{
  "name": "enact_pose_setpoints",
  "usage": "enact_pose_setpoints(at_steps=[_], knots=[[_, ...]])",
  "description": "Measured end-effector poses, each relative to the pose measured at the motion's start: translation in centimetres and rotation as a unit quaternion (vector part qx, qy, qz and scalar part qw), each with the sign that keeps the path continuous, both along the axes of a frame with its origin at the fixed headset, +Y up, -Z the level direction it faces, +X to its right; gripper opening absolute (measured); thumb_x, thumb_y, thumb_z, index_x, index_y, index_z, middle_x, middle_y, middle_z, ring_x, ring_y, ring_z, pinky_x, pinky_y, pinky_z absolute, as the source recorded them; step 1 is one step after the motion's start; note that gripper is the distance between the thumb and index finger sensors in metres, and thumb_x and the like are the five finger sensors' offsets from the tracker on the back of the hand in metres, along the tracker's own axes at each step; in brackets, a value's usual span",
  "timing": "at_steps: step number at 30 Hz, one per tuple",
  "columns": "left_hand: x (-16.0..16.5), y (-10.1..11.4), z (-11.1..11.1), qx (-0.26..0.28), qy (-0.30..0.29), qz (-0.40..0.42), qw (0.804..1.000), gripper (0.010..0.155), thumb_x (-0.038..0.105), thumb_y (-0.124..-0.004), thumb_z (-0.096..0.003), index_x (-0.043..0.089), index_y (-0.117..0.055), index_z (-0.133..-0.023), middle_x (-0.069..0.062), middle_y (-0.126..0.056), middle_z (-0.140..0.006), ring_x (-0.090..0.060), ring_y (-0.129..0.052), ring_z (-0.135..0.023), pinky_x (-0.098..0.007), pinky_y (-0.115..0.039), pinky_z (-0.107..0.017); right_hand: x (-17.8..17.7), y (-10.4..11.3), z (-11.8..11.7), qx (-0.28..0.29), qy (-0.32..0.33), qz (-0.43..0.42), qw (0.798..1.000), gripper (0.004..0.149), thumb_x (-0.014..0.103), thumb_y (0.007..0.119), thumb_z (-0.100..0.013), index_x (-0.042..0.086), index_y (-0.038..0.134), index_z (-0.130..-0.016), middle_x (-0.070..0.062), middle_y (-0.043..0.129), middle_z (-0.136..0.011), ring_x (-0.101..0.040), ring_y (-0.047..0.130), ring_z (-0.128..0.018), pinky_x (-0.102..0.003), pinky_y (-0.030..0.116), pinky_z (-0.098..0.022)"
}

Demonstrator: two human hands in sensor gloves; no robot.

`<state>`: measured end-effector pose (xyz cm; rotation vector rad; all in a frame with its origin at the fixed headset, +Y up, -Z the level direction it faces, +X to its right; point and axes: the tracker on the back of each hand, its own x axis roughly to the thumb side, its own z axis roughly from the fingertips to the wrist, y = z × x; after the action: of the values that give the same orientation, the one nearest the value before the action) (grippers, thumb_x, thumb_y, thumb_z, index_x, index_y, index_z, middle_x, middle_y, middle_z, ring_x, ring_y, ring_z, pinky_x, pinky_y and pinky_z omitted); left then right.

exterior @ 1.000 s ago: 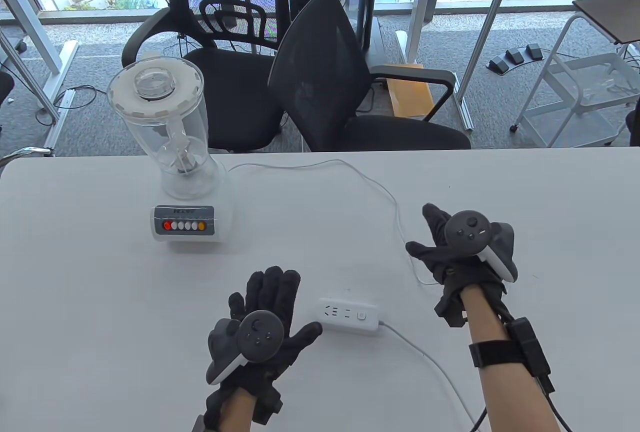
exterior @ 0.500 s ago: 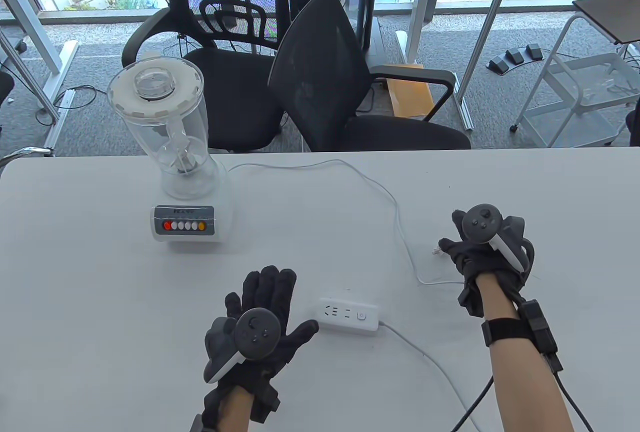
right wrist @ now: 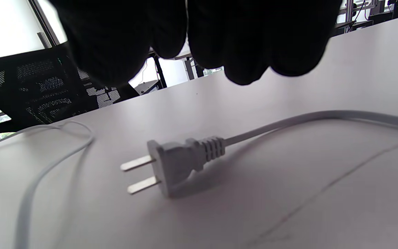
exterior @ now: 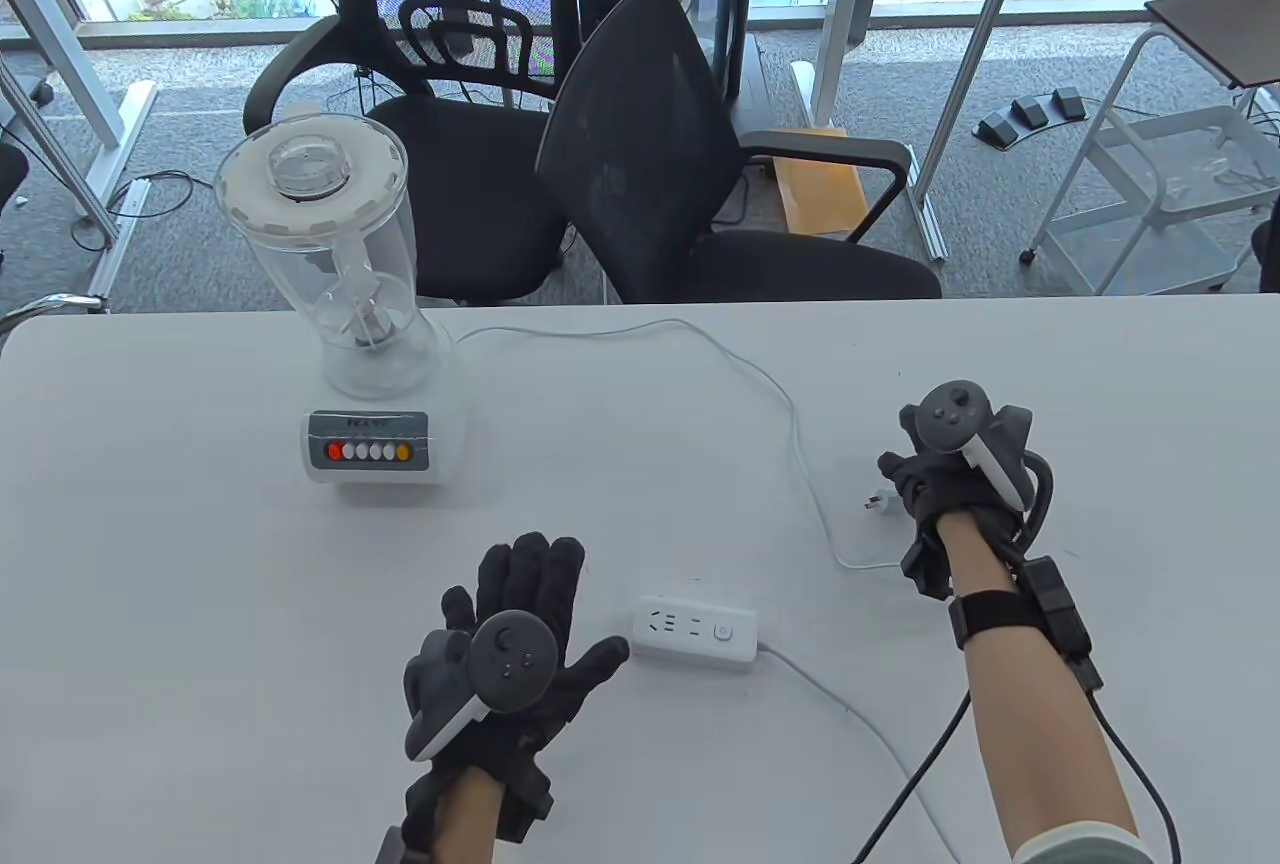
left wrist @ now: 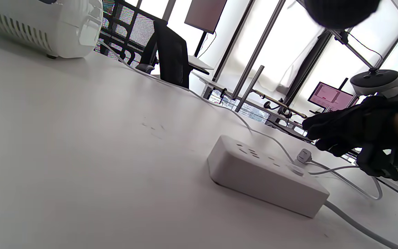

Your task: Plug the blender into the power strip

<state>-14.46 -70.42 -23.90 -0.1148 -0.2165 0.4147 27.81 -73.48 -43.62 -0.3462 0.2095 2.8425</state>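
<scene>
A white bench (exterior: 640, 384) stands before black office chairs (exterior: 690, 154) and windows. The plug (right wrist: 174, 162) lies flat beside the right hand (exterior: 950, 484), prongs pointing toward the blender (exterior: 350, 304). The right hand's curled fingers (right wrist: 247, 41) hover above the plug, holding nothing. The left hand (exterior: 510, 664) lies spread by the power strip (exterior: 697, 633).

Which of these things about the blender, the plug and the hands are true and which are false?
1. The plug lies on the table, and the fingers of the right hand hang above it. True.
2. The plug is already pushed into the power strip. False: it lies apart from the strip, with its two prongs bare.
3. The left hand grips the power strip. False: it lies flat and spread beside the strip's left end.
4. The blender stands upright with its lid on. True.
5. The blender has only white buttons. False: one is red and one is orange.
</scene>
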Motion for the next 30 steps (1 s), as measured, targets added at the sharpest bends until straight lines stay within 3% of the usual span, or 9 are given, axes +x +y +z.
enact_pose_setpoints(at_steps=[4,7,14,22,30], knots=[[0.0,-0.2,-0.1,-0.006,0.0,-0.004,1.0,0.092,0.072,-0.06,-0.0454,0.034,-0.01,-0.113,-0.012,-0.017,-0.127,-0.048,-0.022,-0.118,-0.078,-0.024,-0.073,-0.3,-1.9,-0.4,-0.04,0.008,0.034,0.999,0.066,0.032,0.081,-0.044,0.019,0.062,-0.107,-0.02,0.061,-0.111,-0.045,0.079,-0.086,-0.054,0.074,-0.055],[0.1,-0.4,-0.2,-0.01,-0.002,-0.007,1.0,0.092,0.072,-0.06,-0.0454,0.034,-0.011,-0.113,-0.012,-0.017,-0.127,-0.048,-0.023,-0.118,-0.078,-0.024,-0.073,-0.2,-2.1,-0.5,-0.026,-0.002,0.005,1.0,0.064,0.03,0.082,-0.044,0.018,0.067,-0.104,-0.02,0.064,-0.11,-0.045,0.08,-0.085,-0.054,0.074,-0.054],[0.2,-0.4,-0.2,-0.013,-0.004,-0.01,1.0,0.092,0.072,-0.06,-0.0455,0.034,-0.012,-0.113,-0.013,-0.018,-0.127,-0.048,-0.023,-0.118,-0.078,-0.025,-0.073,0.5,-3.0,0.0,-0.037,-0.009,0.014,0.999,0.055,0.041,0.072,-0.044,0.018,0.08,-0.094,-0.021,0.065,-0.108,-0.042,0.077,-0.085,-0.056,0.072,-0.055],[0.3,-0.7,-0.2,-0.021,-0.008,-0.008,1.0,0.091,0.072,-0.06,-0.0454,0.034,-0.012,-0.114,-0.013,-0.018,-0.127,-0.048,-0.023,-0.118,-0.078,-0.025,-0.073,1.2,-4.5,1.2,-0.018,-0.008,0.005,1.0,0.059,0.045,0.061,-0.044,0.025,0.071,-0.099,-0.018,0.05,-0.114,-0.04,0.065,-0.089,-0.054,0.064,-0.058],[0.2,-0.6,-0.2,-0.02,-0.007,-0.007,1.0,0.091,0.072,-0.06,-0.0453,0.034,-0.013,-0.114,-0.013,-0.018,-0.127,-0.048,-0.023,-0.118,-0.078,-0.025,-0.073,1.4,-4.9,1.8,-0.032,0.025,0.0,0.999,0.061,0.041,0.058,-0.044,0.028,0.064,-0.103,-0.016,0.042,-0.116,-0.041,0.058,-0.094,-0.051,0.058,-0.064]])
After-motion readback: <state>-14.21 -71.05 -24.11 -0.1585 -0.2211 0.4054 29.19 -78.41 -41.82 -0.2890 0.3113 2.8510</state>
